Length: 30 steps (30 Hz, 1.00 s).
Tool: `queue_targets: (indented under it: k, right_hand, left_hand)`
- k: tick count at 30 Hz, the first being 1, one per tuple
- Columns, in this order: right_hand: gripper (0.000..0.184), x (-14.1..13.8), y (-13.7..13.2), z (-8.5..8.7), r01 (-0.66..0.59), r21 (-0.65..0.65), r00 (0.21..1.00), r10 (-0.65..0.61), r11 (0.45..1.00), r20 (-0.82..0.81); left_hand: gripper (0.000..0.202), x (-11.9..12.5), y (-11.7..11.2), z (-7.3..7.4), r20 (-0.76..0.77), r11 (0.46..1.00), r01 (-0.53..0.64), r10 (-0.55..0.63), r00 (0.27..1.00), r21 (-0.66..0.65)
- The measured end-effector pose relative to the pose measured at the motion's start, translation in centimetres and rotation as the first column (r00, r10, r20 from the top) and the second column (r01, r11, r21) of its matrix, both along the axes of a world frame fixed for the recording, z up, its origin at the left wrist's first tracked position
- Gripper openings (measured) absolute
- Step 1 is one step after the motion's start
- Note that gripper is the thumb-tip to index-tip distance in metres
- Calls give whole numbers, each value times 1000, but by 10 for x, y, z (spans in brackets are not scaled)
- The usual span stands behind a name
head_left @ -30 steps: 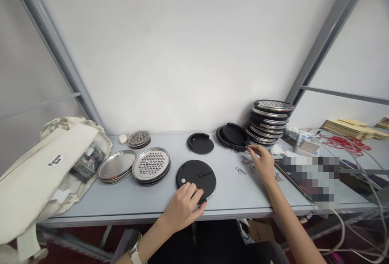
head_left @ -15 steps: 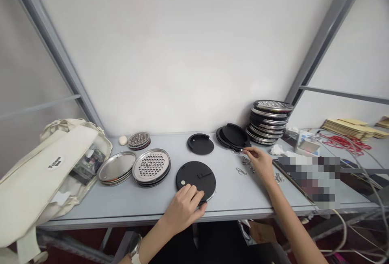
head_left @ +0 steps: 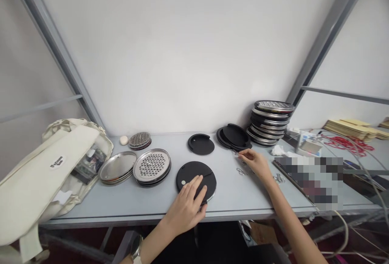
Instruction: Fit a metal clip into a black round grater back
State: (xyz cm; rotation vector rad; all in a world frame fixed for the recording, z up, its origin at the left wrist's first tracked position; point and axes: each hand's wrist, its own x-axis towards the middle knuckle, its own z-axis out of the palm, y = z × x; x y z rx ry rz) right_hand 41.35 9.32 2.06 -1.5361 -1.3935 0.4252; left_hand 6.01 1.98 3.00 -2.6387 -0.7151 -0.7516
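My left hand (head_left: 189,202) lies with its fingers stretched across a black round disc (head_left: 194,171), its thumb by the near rim. The disc has a pale dot and a silvery edge at the lower right. My right hand (head_left: 253,162) is closed in a pinch just above the table, among small bent metal clips (head_left: 241,171). Another clip (head_left: 234,152) shows just left of its fingertips; what the pinch holds is too small to make out. Behind that hand, black round covers (head_left: 235,135) overlap in a pile, and a single black cover (head_left: 201,144) lies left of them.
Left of the disc are stacked round grater plates (head_left: 152,166), plain metal discs (head_left: 118,166) and smaller grater discs (head_left: 139,140). A cream bag (head_left: 45,166) fills the left end. At right stand a tall grater stack (head_left: 270,122), a tablet-like device (head_left: 306,183) and red cord (head_left: 349,144).
My left hand's fingers have straightened and slid further over the disc. My right hand has shifted slightly left and toward me, still pinched.
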Motion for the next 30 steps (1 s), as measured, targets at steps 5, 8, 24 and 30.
queue_targets:
  k: [5, 8, 24, 30]
  right_hand:
    - [31, -10, 3, 4, -101, -24, 991, 99, 995, -85]
    - [33, -28, 4, 8, -219, -53, 969, 210, 974, -129]
    - [35, -98, -1, 18, -550, -115, 814, 500, 827, -296]
    - [32, -106, -1, 16, -619, -157, 770, 554, 770, -318]
  left_hand:
    - [55, -1, 2, -5, -76, 994, -50, 43, 996, -92]
    - [60, -2, 4, -8, -104, 990, -51, 37, 994, -129]
    - [61, -1, 5, -7, -156, 990, -72, 52, 986, -122]
    - [58, -1, 4, -7, -127, 992, -62, 48, 991, -108]
